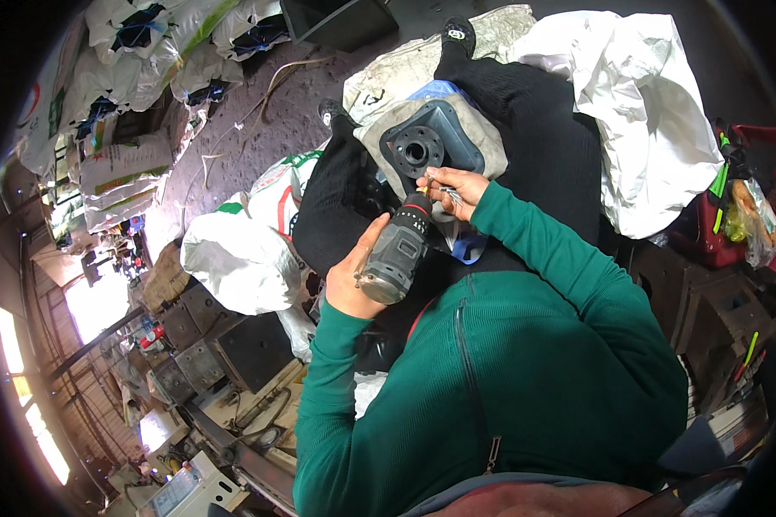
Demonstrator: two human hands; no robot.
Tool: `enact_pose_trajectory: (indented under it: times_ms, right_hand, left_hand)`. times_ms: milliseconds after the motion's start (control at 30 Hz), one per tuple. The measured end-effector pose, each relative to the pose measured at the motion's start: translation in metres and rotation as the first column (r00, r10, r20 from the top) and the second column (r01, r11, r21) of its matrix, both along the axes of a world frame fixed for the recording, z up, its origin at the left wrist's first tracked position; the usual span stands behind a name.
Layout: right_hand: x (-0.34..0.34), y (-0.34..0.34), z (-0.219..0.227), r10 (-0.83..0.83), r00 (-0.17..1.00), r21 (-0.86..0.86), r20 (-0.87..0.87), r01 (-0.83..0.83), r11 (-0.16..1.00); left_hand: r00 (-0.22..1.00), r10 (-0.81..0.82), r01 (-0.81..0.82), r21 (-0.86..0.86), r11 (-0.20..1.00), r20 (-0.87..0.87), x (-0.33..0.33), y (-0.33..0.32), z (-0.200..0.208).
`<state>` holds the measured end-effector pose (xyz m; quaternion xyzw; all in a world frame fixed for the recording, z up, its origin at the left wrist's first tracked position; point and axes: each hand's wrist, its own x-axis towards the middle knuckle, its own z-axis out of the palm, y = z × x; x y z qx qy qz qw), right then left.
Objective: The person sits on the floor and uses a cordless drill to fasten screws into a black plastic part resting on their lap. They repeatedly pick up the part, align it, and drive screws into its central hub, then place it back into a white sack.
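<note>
My left hand (pixel 351 283) is closed round a grey and black cordless drill (pixel 394 257) with a red ring near its chuck. The drill points up and away from me. At its tip, my right hand (pixel 462 189) pinches with thumb and forefinger. Small silvery metal pieces (pixel 449 195) that look like screws show among its fingers. Just beyond lies a dark grey moulded part (pixel 462 148) with rounded corners and a round, holed flange (pixel 401 148). It rests on a pale cloth (pixel 491 142) between my legs. The drill tip is close to the flange; contact cannot be made out.
White sacks lie on both sides, one (pixel 638 103) at right, another (pixel 233 263) at left. Several bags of dark parts (pixel 138 30) stand far left. A dark bin (pixel 341 21) stands at the back. At right is a red crate (pixel 698 241). Dark box-shaped blocks (pixel 250 349) sit lower left.
</note>
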<state>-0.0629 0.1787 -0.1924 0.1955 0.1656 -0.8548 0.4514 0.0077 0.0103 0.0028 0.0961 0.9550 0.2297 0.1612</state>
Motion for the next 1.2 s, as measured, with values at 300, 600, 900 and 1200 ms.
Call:
enact_pose_trajectory:
  times_ms: [300,600,900,1200]
  right_hand:
    - [-0.013,0.007,-0.026,-0.238,0.953,0.555,-0.187,0.302,0.775]
    - [-0.031,-0.015,-0.057,-0.205,0.9,0.591,-0.384,0.41,0.694]
    - [-0.029,-0.018,-0.068,-0.104,0.918,0.633,-0.382,0.342,0.695]
    - [-0.034,-0.021,-0.065,-0.12,0.919,0.65,-0.376,0.354,0.672]
  left_hand:
    - [0.991,0.129,-0.129,-0.004,0.992,0.032,-0.034,-0.04,-0.011]
    - [0.943,0.185,-0.193,0.001,0.981,0.276,-0.059,-0.038,-0.023]
    - [0.963,0.009,0.038,-0.169,0.985,0.268,-0.093,-0.025,-0.015]
    - [0.964,0.046,-0.021,-0.1,0.995,0.261,-0.093,-0.026,-0.036]
